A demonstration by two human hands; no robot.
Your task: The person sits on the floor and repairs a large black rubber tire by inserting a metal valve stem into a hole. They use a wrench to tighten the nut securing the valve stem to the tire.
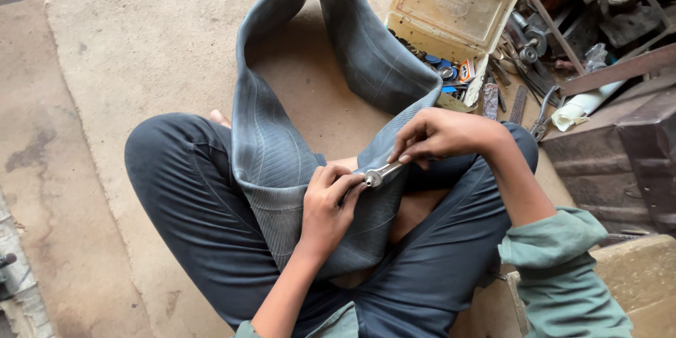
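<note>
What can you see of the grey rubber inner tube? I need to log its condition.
The inner tube is dark grey rubber, flat and deflated, with fine ribbed lines on its surface. It is draped in a loop from the person's crossed legs out onto the sandy floor. A shiny metal valve stem sticks out near the lap. The left hand presses the rubber at the stem's base; the right hand pinches the stem. No tear is visible.
</note>
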